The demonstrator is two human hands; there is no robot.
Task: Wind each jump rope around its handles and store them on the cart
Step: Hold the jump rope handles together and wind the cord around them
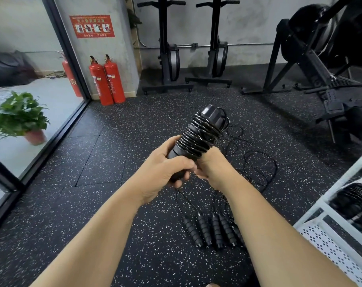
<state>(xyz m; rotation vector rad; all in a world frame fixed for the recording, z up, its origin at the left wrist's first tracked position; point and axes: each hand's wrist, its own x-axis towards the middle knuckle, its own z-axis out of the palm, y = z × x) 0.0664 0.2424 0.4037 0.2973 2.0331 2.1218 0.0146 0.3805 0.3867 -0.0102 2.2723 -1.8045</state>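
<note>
Frame centre: left hand [165, 170] and right hand [212, 168] both closed around black ribbed rope-wound handles [198, 135], which project up-right above them.

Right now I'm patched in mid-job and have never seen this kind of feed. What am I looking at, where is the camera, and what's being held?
There is no machine here: these are a person's bare hands, filmed by one wide-angle camera worn on the head, looking forward and down. The left hand and right hand both grip a pair of black handles with rope wound around them, the wound jump rope. On the speckled gym floor below lie more handles with loose rope trailing away. The white cart stands at lower right; dark bundles sit on its shelf. Two fire extinguishers stand by the wall.
</note>
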